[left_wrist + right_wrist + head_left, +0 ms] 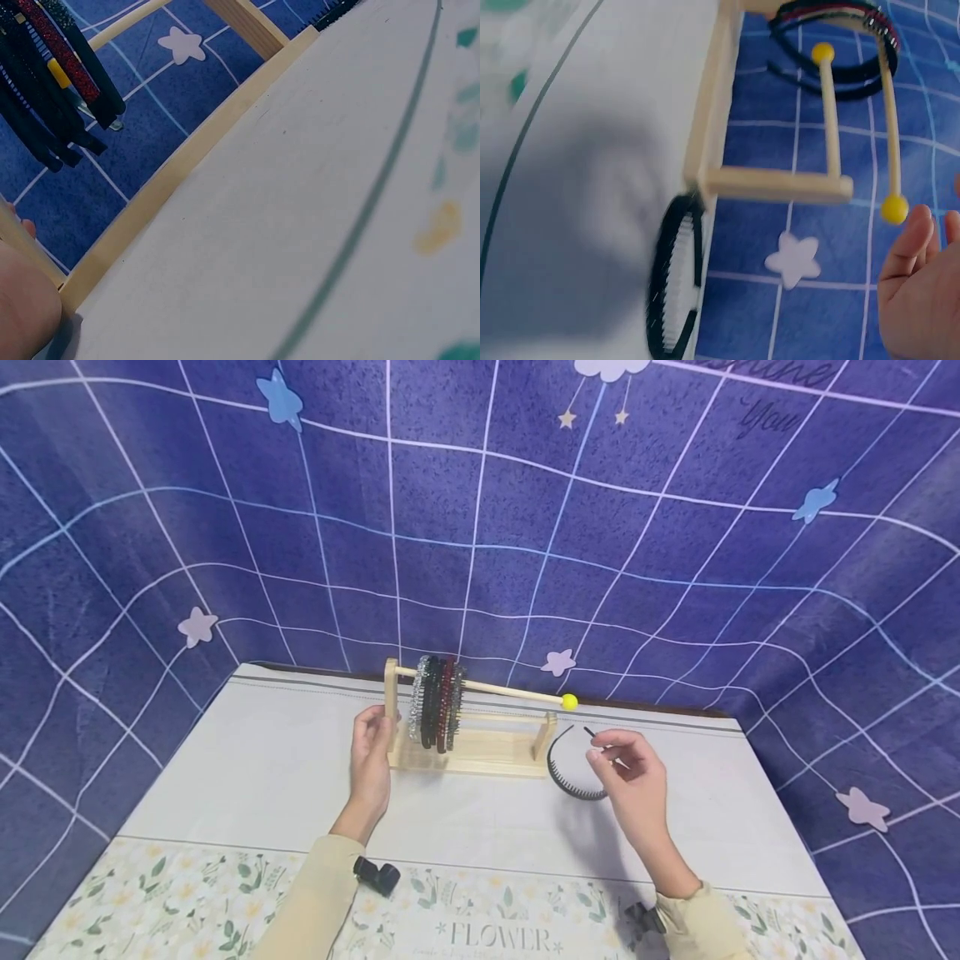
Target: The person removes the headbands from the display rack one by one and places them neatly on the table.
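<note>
My left hand (370, 760) grips the left upright of a pale wooden stand (510, 766), thumb on one side and fingertips round the other. Several headbands (431, 706), black, dark red and silvery, hang together on the stand's upper rod near that upright. The rod slants a little and ends in a yellow ball (570, 702). A black toothed headband (657, 292) lies on the table by the stand's right end. Above it, with bent fingers and nothing between them, is my right hand (637, 785), close to the yellow ball in the right wrist view.
A lower rod (829, 120) with its own yellow ball runs to the stand's short right upright (780, 185). The table (480, 827) wears a white cloth with a floral front band. Behind it hangs a blue curtain (450, 577) with grid lines and stars.
</note>
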{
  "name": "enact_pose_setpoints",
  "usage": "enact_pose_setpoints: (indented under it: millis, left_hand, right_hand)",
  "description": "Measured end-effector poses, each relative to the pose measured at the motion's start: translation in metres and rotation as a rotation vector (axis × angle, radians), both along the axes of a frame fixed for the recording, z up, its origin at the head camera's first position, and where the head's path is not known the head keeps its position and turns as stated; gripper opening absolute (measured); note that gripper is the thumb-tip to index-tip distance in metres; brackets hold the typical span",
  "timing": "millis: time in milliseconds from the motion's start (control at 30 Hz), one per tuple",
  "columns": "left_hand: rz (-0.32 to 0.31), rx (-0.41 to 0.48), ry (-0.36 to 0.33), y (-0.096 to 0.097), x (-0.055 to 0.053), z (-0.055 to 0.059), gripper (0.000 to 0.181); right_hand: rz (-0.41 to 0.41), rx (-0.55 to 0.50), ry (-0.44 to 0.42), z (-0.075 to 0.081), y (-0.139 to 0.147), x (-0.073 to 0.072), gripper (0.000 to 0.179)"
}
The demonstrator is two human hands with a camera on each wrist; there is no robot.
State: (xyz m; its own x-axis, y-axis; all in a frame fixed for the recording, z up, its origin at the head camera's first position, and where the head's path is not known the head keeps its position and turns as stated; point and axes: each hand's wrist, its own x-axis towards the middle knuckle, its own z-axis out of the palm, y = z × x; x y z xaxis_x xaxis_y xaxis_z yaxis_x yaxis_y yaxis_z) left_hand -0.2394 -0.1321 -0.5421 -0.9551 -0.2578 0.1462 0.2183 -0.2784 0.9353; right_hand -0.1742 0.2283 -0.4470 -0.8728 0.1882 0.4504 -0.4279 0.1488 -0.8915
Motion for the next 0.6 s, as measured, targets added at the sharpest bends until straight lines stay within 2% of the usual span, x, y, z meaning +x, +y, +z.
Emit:
enact_pose_setpoints:
  millis: [233, 467, 600]
  left_hand:
    - [-0.004, -0.01, -0.017, -0.001, 0.001, 0.0, 0.03]
    - [-0.002, -0.014, -0.015, 0.0, 0.001, 0.001, 0.031]
    - [0.001, -0.021, -0.017, -0.001, 0.002, 0.002, 0.03]
  right_hand:
    - [-0.002, -0.071, 0.068, 0.003, -0.022, 0.005, 0.023]
    - [0.02, -0.113, 0.053, 0.002, -0.04, 0.004, 0.023]
    - [0.05, -0.111, 0.013, 0.004, -0.051, 0.003, 0.025]
